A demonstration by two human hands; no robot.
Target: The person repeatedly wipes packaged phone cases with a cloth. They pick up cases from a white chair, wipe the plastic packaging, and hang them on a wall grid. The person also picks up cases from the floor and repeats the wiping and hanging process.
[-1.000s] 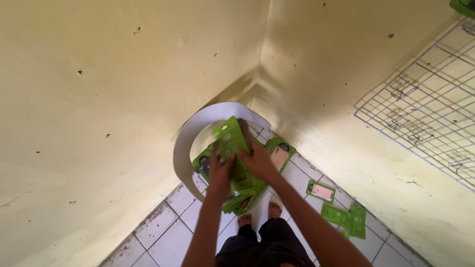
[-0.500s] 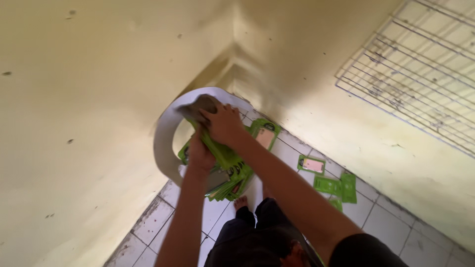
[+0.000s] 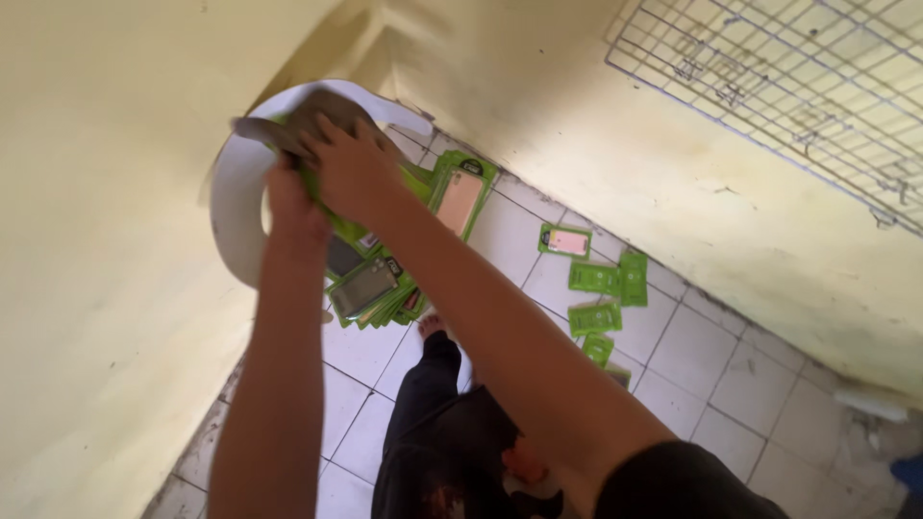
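Behind both hands curved a white plastic sheet, bent against the yellow wall just left of them. Below the hands a stack of green phone-case packs lay on the tiled floor, with more packs scattered well to the right. Right hand and left hand together gripped a green pack, fingers closed around it.
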